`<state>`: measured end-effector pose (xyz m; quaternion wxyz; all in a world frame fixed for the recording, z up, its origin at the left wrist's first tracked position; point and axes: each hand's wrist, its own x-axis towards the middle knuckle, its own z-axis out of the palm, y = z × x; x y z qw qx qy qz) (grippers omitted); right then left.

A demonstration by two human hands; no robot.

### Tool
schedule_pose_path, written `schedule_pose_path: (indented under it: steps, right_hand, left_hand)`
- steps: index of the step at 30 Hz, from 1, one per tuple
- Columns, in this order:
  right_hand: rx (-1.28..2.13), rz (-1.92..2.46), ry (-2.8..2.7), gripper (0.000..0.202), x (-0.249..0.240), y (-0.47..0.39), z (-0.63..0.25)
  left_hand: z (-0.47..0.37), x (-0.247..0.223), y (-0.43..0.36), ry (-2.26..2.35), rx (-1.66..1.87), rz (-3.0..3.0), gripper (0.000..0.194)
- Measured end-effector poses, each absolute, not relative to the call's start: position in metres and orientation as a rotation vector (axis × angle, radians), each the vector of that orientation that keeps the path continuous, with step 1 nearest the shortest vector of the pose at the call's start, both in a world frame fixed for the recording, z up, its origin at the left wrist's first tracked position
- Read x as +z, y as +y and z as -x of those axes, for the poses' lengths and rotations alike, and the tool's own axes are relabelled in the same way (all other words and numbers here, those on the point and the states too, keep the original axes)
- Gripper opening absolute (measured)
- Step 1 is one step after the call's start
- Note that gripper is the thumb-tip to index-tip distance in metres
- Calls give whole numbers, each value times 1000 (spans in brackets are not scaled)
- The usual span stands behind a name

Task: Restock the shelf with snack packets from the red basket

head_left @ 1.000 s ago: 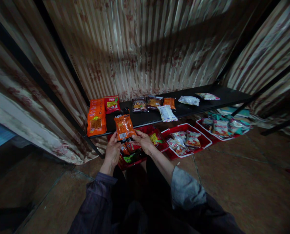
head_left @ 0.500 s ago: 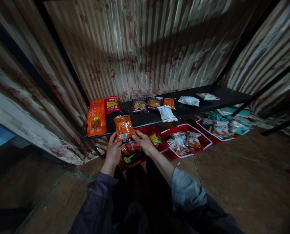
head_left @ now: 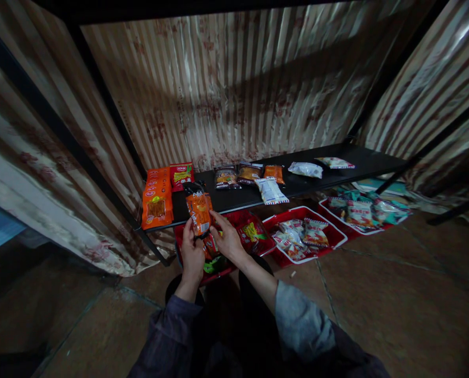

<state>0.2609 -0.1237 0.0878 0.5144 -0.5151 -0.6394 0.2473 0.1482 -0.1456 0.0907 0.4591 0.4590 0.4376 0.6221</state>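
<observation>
Right now left hand (head_left: 192, 255) has fingers clamped on orange packet (head_left: 200, 209); right hand (head_left: 230, 241) fingers at its right edge, can't tell if gripping. Packet's by black shelf's (head_left: 231, 198) near edge, left end.

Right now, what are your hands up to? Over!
Left hand holding orange packet. Right hand at its side. Packet's far end toward shelf. No obstruction seen.

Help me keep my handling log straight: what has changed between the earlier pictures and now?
The held orange packet seems turned and now looks narrower. The right hand has moved from the packet's lower right corner up along its right side, fingers straighter; the left hand keeps hold at the lower left. The view has tilted up. The packets on the black shelf and the red baskets stayed put.
</observation>
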Motion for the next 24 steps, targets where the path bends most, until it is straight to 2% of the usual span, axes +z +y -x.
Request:
schedule_pose_path:
  steps: [5, 8, 11, 17, 24]
  right_hand:
    - [1229, 1016, -1142, 49, 97, -130, -251]
    - [1444, 915, -942, 48, 105, -133, -247]
    - [1551, 869, -822, 45, 109, -134, -247]
    - [1631, 877, -631, 36, 102, -130, -259]
    - [1681, 838, -597, 29, 92, -123, -274]
  left_hand:
    - [-153, 95, -155, 1345, 1483, -1486, 61]
    - [-159, 97, -161, 1431, 1452, -1644, 58]
    - [-165, 98, -168, 1332, 1452, -1660, 53]
    - [-166, 105, -180, 1026, 1475, -1364, 32]
    - [-136, 108, -153, 1301, 1677, -1223, 21]
